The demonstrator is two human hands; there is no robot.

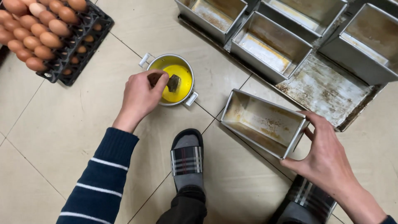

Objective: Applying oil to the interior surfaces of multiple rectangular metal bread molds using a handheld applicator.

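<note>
brush (pixel 172 83) in left hand (pixel 141 97), over pot (pixel 185 98)

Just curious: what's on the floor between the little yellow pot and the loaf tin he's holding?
Only bare floor tile between pot and loaf tin, head view.

Tiled floor (pixel 74 124) with baking gear set out on it.
A small pot (pixel 174 81) of yellow liquid stands mid-floor, stacked egg trays (pixel 78 49) at the upper left, one loaf tin (pixel 265 122) near the pot. A worn baking sheet (pixel 327 89) at the upper right carries more tins. Two slippered feet (pixel 187 159) rest on the tiles.
</note>
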